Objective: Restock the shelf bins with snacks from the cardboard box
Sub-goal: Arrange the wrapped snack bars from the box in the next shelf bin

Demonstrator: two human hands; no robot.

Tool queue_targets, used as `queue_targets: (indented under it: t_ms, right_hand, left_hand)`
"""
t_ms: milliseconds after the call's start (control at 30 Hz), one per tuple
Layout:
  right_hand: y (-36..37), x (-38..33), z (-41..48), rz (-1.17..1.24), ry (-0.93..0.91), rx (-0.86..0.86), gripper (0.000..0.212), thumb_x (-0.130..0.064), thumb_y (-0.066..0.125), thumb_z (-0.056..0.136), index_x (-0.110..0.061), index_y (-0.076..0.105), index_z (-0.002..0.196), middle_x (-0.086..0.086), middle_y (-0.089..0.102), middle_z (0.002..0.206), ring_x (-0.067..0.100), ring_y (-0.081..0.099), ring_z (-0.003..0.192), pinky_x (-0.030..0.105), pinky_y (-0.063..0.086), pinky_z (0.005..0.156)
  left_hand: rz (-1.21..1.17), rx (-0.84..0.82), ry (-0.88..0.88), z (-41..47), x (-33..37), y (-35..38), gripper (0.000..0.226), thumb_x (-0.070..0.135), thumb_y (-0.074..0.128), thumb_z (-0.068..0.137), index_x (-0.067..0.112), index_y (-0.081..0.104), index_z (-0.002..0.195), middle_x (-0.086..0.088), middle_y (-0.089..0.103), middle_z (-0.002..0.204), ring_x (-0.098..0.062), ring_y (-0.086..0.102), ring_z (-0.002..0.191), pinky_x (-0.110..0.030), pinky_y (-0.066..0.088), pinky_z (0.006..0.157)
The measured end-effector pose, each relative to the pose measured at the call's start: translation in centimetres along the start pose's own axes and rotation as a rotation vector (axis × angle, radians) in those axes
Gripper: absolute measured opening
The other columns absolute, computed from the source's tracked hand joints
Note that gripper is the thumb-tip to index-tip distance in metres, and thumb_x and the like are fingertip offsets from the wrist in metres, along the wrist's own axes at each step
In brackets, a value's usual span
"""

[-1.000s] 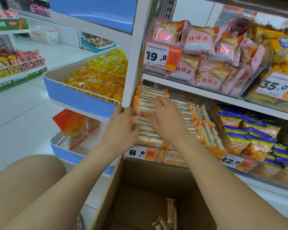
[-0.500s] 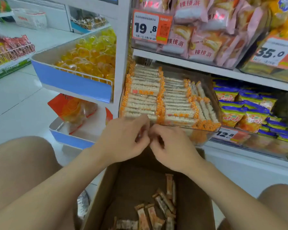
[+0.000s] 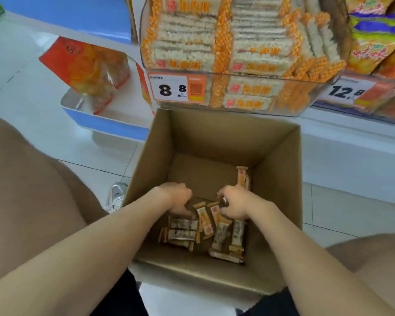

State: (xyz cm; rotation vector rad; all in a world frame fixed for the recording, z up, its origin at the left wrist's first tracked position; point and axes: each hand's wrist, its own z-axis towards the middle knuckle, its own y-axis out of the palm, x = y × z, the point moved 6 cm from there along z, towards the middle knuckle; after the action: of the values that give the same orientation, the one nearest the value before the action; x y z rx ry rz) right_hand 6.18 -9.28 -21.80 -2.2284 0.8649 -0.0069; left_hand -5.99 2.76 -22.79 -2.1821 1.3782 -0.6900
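Note:
An open cardboard box [image 3: 214, 133] stands on the floor below the shelf. Several orange-and-white snack bars [image 3: 183, 231] lie loose on its bottom, and one bar [image 3: 242, 176] leans against the far right wall. Both hands are down inside the box. My left hand [image 3: 177, 198] rests on the left of the pile with its fingers curled down and hidden. My right hand [image 3: 234, 205] pinches the end of a bar at the right of the pile. Above the box, the clear shelf bin [image 3: 214, 73] is packed with rows of the same bars behind an 8.8 price tag [image 3: 177, 88].
A blue-fronted tray [image 3: 105, 124] at left holds an orange bag of sweets [image 3: 87, 69]. A neighbouring bin at right holds yellow and purple snack bags [image 3: 374, 42]. My knees flank the box, and a shoe [image 3: 115, 197] shows by its left side on the white tile floor.
Both hands left the shelf bin, came together at its front edge, then dropped into the box onto the loose bars. The view tilted down.

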Motion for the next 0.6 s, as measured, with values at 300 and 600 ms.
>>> queue_targets:
  t_ms: [300,600]
  right_hand:
    - [6.9,2.5,6.6,0.018,0.146,-0.003,0.021,-0.016,0.057,0.103,-0.012,0.063,0.123,0.012,0.061,0.128,0.032,0.062,0.115,0.031,0.047,0.082]
    - [10.6,1.6,10.9,0.024,0.176,0.040,0.058,-0.003,0.058,0.099,-0.016,0.042,0.152,0.020,0.038,0.149,0.043,0.052,0.131,0.049,0.050,0.105]
  left_hand:
    - [-0.214,0.000,-0.017,8.2,0.1,6.2,0.065,0.032,0.071,0.097,0.014,0.043,0.152,-0.012,0.048,0.149,-0.031,0.054,0.130,-0.040,0.051,0.099]
    - [-0.461,0.132,-0.090,13.8,0.4,9.1,0.049,0.009,0.071,0.093,0.011,0.054,0.139,-0.013,0.060,0.137,-0.032,0.059,0.126,-0.041,0.051,0.103]
